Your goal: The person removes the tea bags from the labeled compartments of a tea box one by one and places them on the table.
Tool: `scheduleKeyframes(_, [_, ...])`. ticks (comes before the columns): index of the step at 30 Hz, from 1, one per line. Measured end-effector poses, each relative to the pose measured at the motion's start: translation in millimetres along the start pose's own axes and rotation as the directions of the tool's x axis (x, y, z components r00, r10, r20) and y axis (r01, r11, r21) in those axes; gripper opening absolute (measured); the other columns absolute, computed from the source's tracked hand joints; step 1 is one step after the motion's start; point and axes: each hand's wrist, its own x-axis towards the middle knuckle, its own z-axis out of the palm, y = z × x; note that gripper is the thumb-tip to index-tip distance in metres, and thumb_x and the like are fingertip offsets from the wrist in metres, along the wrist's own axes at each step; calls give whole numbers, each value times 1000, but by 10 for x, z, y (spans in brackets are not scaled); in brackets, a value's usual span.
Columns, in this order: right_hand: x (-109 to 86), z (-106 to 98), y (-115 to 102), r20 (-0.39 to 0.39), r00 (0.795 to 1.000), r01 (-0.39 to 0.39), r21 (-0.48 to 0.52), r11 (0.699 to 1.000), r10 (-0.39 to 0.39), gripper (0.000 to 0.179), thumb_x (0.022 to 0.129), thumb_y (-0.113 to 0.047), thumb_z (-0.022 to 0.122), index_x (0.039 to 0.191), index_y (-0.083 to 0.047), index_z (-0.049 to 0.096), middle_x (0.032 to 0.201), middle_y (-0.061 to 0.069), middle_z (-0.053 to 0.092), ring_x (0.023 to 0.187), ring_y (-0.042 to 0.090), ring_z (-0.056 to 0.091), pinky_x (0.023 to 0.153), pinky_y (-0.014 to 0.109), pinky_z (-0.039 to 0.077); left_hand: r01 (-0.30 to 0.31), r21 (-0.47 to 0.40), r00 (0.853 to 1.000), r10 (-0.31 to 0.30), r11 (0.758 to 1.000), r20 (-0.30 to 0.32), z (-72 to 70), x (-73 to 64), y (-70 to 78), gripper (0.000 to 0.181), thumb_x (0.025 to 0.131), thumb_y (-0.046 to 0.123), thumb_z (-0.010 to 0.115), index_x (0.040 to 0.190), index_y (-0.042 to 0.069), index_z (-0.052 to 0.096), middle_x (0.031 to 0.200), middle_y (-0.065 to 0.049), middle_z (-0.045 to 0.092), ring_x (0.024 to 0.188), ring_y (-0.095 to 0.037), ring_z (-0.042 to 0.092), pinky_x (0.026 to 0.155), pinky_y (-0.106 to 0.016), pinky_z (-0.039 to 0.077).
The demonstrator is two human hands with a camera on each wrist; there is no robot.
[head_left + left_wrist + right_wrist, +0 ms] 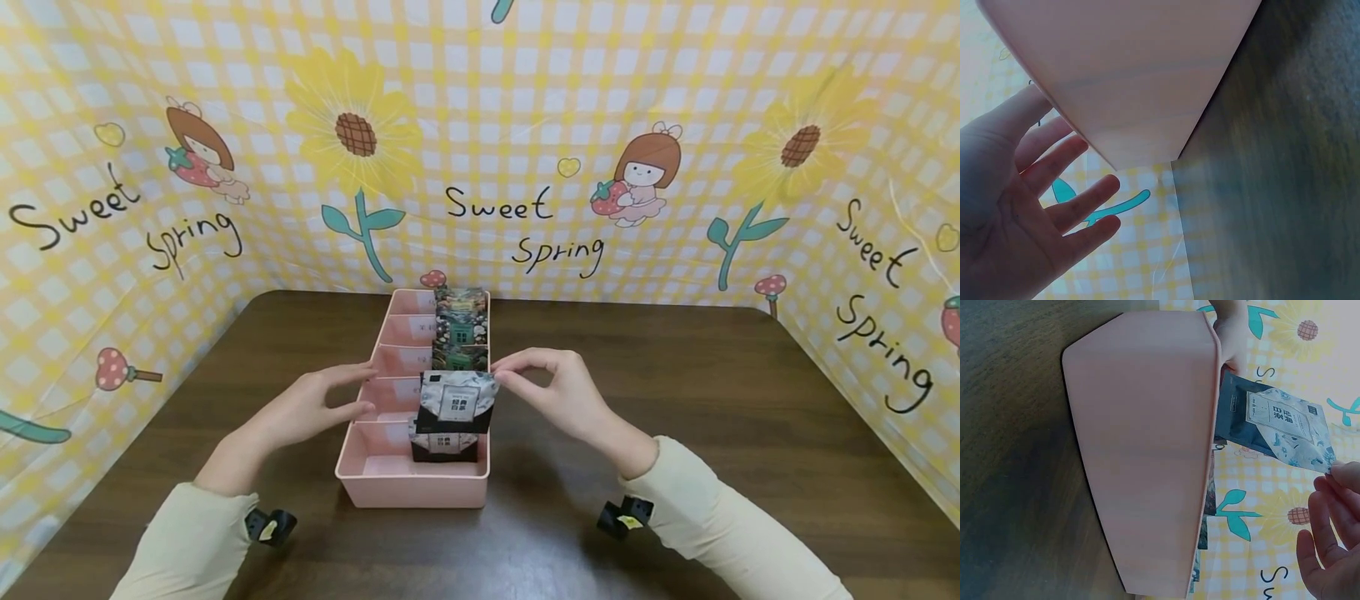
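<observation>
A long pink divided box (pixel 412 492) stands on the table. My right hand (pixel 558 392) pinches the upper right corner of a white-and-black sachet (pixel 459 400) with Chinese print between thumb and forefinger. This sachet is raised above the front part of the box; in the right wrist view its dark end (pixel 1234 412) is at the rim. Below it, a matching sachet (pixel 444 446) stands in the front compartment. My left hand (pixel 296 408) is at the box's left rim, its fingers spread and loosely extended in the left wrist view.
Behind the raised sachet, green patterned sachets (pixel 459 358) and others stand along the box's right side. Small labels (pixel 426 327) show on the dividers. The dark wooden table (pixel 712 400) is backed by a yellow checked cloth (pixel 480 125) at the back and sides.
</observation>
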Motion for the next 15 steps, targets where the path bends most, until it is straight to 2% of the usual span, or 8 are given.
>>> scheduleKeyframes(6, [10,-38,-20,-11,1000,-27,4,1000,27,11,87,-18,66,92,-11,73,94,3,73,85,7,66,74,22,54,-9,-4,1000,9,1000,-2,2,2,-13,58,87,36,64,134,5,50,135,-16,54,128,-38,45,103,-56,37])
scheduleKeyframes(11, [14,-81,-24,-26,999,-33,-1,999,33,10,87,-17,66,92,-10,72,92,4,73,85,7,65,78,28,54,-23,1,1000,23,1000,-8,-5,7,-12,57,87,35,65,133,4,51,134,-16,55,128,-37,46,103,-56,38])
scheduleKeyframes(15, [12,-126,-24,-38,999,-27,-26,999,26,10,87,-17,66,92,-11,73,92,3,73,88,8,65,81,27,53,-35,6,999,35,999,-15,-8,5,-7,54,87,32,65,132,4,52,132,-16,56,127,-37,47,103,-55,38])
